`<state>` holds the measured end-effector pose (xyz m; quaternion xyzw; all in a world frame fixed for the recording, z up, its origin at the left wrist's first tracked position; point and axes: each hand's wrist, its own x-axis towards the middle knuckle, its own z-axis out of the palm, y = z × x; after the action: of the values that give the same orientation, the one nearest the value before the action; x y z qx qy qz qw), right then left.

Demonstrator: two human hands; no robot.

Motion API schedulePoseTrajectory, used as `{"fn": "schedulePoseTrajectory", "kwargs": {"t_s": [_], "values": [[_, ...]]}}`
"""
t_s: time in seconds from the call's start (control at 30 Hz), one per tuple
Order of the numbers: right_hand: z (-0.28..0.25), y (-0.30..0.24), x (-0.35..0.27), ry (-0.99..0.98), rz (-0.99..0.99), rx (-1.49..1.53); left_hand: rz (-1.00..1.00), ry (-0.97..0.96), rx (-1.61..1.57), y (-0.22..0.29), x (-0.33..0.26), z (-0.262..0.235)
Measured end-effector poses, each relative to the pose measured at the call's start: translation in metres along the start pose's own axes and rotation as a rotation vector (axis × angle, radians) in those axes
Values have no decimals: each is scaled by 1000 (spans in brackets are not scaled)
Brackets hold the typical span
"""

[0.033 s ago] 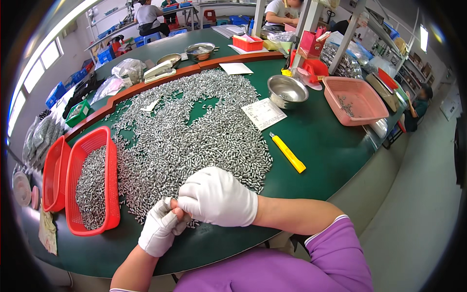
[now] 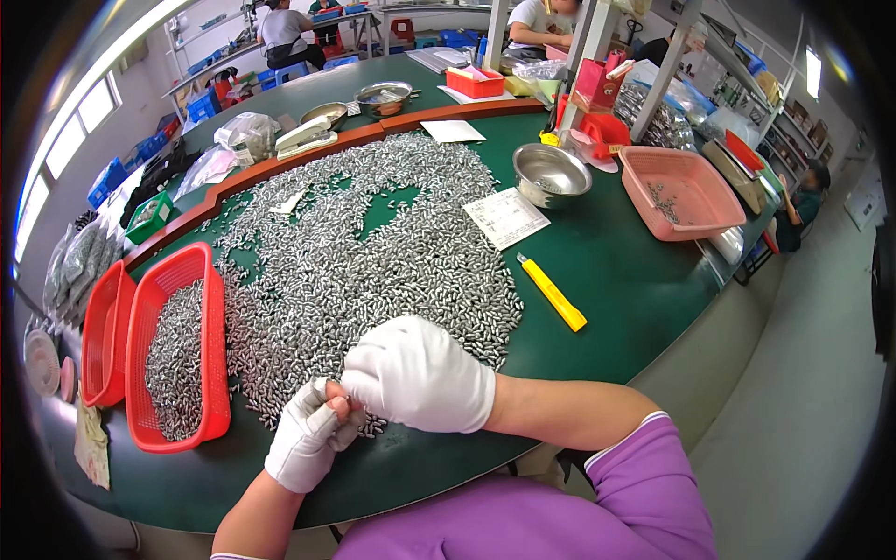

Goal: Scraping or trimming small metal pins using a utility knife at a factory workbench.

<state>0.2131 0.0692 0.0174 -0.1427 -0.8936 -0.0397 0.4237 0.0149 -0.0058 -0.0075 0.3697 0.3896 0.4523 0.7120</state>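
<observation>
A wide spread of small silvery, oval metal pieces covers the middle of the green table. At its near edge my two hands meet, both in white gloves. My left hand has bare thumb and finger tips, pinched together. Over and against them, the curled fingers of my right hand press down. Whatever lies between the fingertips is hidden by the right glove. To the left, a red plastic basket holds a heap of the same metal pieces. A yellow utility knife lies right of the spread.
A second red basket stands at far left. Behind the spread runs a brown wooden rim. At right are a printed paper slip, a steel bowl and a pink basket. Other people work in the background.
My right hand has shifted very slightly, its knuckles a little higher. The left hand stays almost still; nothing else has visibly moved.
</observation>
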Motion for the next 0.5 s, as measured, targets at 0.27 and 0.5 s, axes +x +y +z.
{"fn": "schedulePoseTrajectory", "kwargs": {"t_s": [0.27, 0.5], "values": [[5, 27, -20, -352, 368, -88, 5, -75, -172, 7, 1, 4], [23, 26, -21, -323, 381, -68, 9, -64, -134, 6, 2, 6]]}}
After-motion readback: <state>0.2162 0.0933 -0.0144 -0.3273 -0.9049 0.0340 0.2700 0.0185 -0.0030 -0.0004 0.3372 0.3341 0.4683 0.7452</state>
